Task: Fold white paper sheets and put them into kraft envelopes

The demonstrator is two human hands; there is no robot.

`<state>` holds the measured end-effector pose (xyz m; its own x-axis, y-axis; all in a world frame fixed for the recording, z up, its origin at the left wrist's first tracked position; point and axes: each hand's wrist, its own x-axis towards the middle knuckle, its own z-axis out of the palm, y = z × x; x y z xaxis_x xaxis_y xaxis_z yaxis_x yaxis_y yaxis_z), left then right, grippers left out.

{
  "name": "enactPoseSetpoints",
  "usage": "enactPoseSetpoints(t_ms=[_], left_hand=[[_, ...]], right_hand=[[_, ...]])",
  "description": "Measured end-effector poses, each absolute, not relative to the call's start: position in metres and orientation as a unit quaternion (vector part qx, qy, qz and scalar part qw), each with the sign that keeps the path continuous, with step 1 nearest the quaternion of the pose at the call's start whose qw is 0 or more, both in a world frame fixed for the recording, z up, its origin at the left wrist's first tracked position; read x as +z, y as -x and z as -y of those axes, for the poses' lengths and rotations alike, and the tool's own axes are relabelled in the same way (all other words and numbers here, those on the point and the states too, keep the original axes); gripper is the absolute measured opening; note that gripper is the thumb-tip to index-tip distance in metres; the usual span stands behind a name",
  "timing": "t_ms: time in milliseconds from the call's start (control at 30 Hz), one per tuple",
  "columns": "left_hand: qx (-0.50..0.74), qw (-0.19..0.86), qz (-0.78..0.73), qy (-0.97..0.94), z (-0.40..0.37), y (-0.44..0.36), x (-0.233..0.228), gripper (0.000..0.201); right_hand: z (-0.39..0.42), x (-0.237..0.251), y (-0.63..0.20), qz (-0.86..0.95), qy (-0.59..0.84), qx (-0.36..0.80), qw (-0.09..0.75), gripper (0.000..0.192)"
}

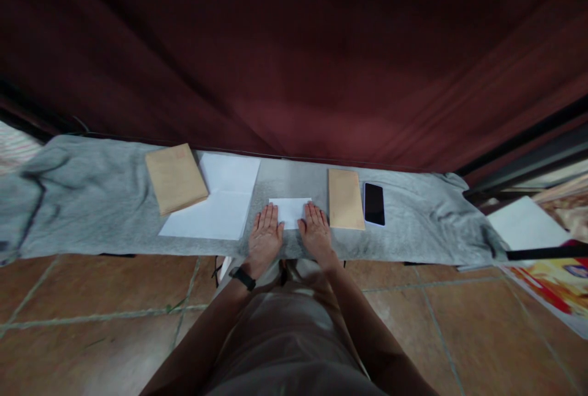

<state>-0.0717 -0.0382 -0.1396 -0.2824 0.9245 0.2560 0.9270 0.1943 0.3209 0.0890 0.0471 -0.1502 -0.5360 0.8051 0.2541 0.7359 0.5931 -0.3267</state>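
Note:
A small white piece of paper, seemingly folded (pixel 290 212), lies flat on the grey cloth in front of me. My left hand (pixel 266 233) presses flat on its left end, fingers stretched forward. On the right end rests my right hand (pixel 316 230), also flat with the fingers straight. The middle of the paper shows between the two thumbs. To the left are large white sheets (pixel 215 215) with a crease across them, partly covered by a stack of brown envelopes (pixel 177 178). Just right of my right hand lies another brown envelope (pixel 346 200).
A smartphone (pixel 374 205) lies right of the single envelope. The grey cloth (pixel 422 218) covers a long, narrow table. Behind it hangs a dark red curtain (pixel 294 77). White paper (pixel 528 224) and a colourful printed box or sheet (pixel 555 285) are at the far right. Below is a tiled floor (pixel 138 285).

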Motion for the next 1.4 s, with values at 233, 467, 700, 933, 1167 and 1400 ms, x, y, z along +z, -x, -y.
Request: enactPoseSetpoints(t_ms=[233,467,700,933,1167,1400], left_hand=[[-0.219,0.005,0.778,0.59,0.038,0.075,-0.138,0.06],[-0.196,-0.02,0.726,0.659,0.017,0.061,-0.127,0.058],[-0.163,-0.038,0.695,0.699,0.007,0.058,-0.13,0.056],[-0.158,-0.036,0.7,0.695,0.006,0.06,-0.13,0.057],[-0.127,-0.042,0.681,0.72,0.004,0.065,-0.132,0.059],[-0.153,-0.036,0.717,0.679,0.006,0.079,-0.135,0.059]], right_hand=[[-0.045,-0.15,-0.094,0.856,0.451,0.099,0.234,0.053],[-0.045,-0.147,-0.095,0.853,0.445,0.109,0.249,0.05],[-0.046,-0.147,-0.096,0.854,0.442,0.115,0.248,0.049],[-0.056,-0.144,-0.083,0.859,0.426,0.128,0.253,0.049],[-0.063,-0.144,-0.06,0.893,0.401,0.119,0.167,0.051],[-0.061,-0.144,-0.062,0.89,0.42,0.1,0.144,0.052]])
